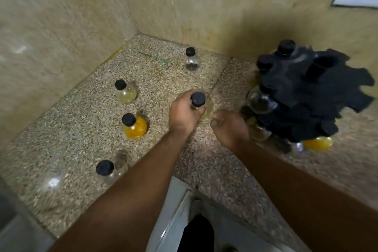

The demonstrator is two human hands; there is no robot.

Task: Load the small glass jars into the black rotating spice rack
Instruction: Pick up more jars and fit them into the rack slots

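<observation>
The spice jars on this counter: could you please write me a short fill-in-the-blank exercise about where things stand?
1. The left hand grips a jar by its neck, just below its ____ cap.
2. Apart from that one, ____ jars stand loose on the counter.
3. The black spice rack stands to the ____ of both hands.
4. The right hand holds ____.

Missing words: black; four; right; nothing

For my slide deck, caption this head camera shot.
Left hand grips a black-capped jar beside the spice rack.

Dim, motion-blurred, wide-angle warp at edges
</observation>
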